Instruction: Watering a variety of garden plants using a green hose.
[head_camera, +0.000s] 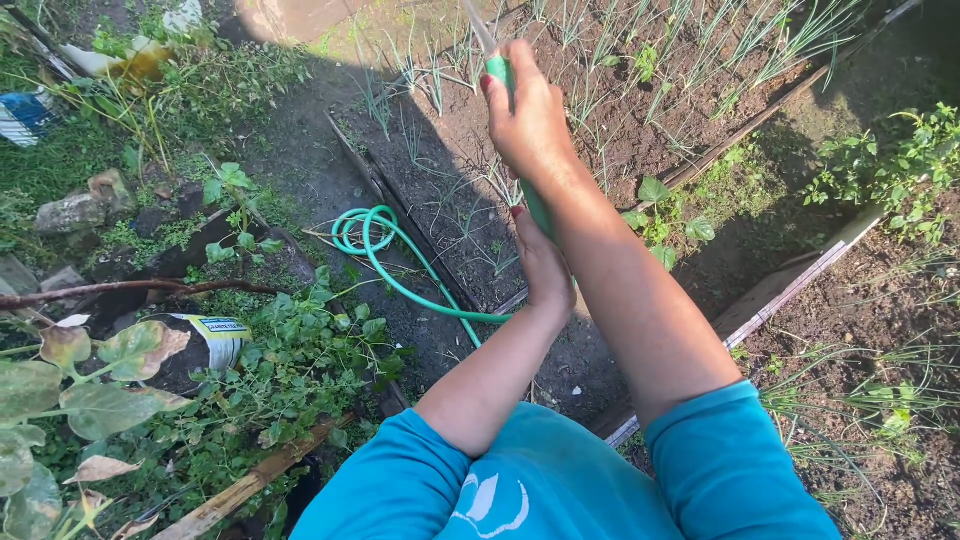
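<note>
Sunlit raised onion bed (640, 90) with plank edging (760, 110) (partly shadowed); left of it, dark soil path (300, 170), weeds (300, 370), stones (75, 210).

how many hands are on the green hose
2. The right hand grips the green hose near its nozzle end, up over the planted bed. The left hand holds it lower down, nearer the body. No other hands show.
</note>
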